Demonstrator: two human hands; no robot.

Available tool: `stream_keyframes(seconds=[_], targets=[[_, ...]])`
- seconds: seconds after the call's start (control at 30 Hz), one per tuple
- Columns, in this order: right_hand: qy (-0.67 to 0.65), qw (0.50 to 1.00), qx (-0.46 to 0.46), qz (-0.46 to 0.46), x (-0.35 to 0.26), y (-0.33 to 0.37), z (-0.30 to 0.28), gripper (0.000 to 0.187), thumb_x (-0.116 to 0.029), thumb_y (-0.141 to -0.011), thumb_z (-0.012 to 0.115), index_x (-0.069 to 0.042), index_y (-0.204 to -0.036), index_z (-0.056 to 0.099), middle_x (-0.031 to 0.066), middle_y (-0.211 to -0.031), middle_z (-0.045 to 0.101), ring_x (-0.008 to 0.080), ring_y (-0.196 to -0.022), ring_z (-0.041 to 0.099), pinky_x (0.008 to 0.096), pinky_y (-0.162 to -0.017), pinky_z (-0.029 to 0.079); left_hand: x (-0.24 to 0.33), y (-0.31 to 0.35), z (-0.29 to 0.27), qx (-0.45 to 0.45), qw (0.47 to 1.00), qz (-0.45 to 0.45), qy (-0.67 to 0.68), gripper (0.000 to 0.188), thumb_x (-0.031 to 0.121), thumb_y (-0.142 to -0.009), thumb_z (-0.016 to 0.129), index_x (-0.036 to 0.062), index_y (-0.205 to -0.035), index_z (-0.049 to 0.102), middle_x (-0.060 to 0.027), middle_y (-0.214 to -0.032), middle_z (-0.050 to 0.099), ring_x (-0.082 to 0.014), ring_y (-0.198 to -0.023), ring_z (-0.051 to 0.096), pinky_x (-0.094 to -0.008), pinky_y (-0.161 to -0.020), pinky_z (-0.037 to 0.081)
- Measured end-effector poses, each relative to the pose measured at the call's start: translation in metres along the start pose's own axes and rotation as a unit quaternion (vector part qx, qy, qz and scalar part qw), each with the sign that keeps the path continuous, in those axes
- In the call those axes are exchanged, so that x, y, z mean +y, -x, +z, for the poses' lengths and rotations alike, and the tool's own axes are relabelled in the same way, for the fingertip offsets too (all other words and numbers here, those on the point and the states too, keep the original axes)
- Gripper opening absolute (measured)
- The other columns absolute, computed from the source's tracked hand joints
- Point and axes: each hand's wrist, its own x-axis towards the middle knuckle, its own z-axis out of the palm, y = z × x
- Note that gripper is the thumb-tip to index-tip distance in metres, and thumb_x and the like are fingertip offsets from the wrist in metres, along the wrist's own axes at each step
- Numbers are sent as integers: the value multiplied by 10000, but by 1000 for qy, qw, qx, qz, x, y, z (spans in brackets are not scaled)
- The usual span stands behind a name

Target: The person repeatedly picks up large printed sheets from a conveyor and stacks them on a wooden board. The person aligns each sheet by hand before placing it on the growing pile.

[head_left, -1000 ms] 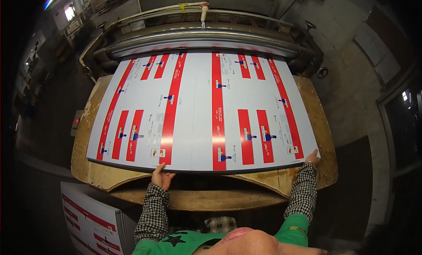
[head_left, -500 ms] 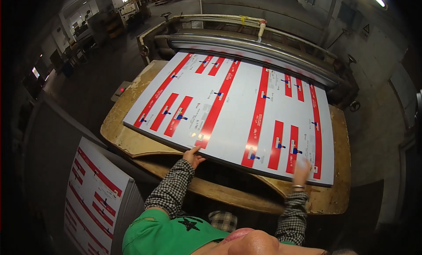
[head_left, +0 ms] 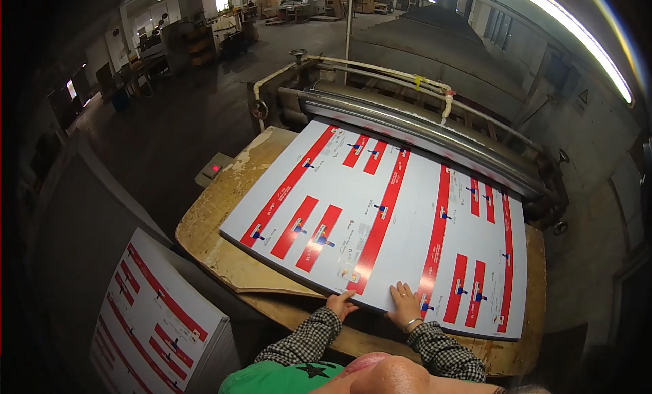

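A stack of large printed sheets (head_left: pixel 407 190), white with red bands and small blue figures, lies on a worn wooden table. Its far edge reaches a metal roller (head_left: pixel 435 141). At the near edge, my left hand (head_left: pixel 341 304) grips the top sheet's rim, the thumb side above and the other fingers curled at the front, partly hidden. Just to its right, my right hand (head_left: pixel 405 303) rests palm down on the sheet near the same edge, fingers spread. A bracelet circles the right wrist.
A second tall stack of similar sheets (head_left: pixel 153 312) stands at lower left. Around the stack shows the wooden table's rim (head_left: pixel 210 224). A small box with a red light (head_left: pixel 216 168) sits at its left. Pipes and handwheels (head_left: pixel 297 53) frame the roller machine.
My right hand has moved left, from the sheets' right side to beside my left hand, and now lies flat. My left hand stays at the near edge. The view has shifted.
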Motion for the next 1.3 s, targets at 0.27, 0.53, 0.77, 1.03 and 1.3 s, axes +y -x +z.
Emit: stream_keyframes(seconds=[0.27,0.53,0.77,1.03,1.3], targets=[[-53,987,53,-142,42,-20,31,375,-168,-700,675,-15,-1003,514,231,-1179,475,399,-1119,438,473,-878,412,-3,-20,-38,-106,993,-8,-48,47,-49,-708,596,-35,-664,602,-95,-628,592,-180,-561,602,-279,-570,528],[-118,968,167,-148,20,21,-37,134,-154,-792,554,-20,-796,556,154,-843,582,317,-871,565,404,-719,468,-42,-42,-24,79,994,77,-14,340,75,-835,400,-129,-1099,465,-231,-1046,558,-322,-903,616,-448,-788,537],[-117,978,77,-156,56,34,37,205,-229,-782,598,-31,-835,587,155,-947,607,319,-935,566,396,-796,458,-60,-2,-11,82,989,102,-72,408,154,-849,450,-107,-1161,412,-228,-1038,544,-323,-858,610,-449,-725,545],[-184,955,226,60,86,-27,9,363,-292,-794,606,-36,-1051,605,162,-1051,611,273,-963,582,337,-837,451,-59,1,4,68,988,89,-103,568,298,-772,671,-51,-1152,433,-213,-1020,518,-275,-736,575,-418,-649,546],[-367,872,-321,46,67,184,45,382,-366,-823,569,-18,-968,625,105,-835,638,174,-797,592,315,-737,465,-48,-9,-2,15,994,65,-89,576,300,-800,640,-49,-1191,400,-204,-1045,518,-306,-848,573,-447,-738,505]])
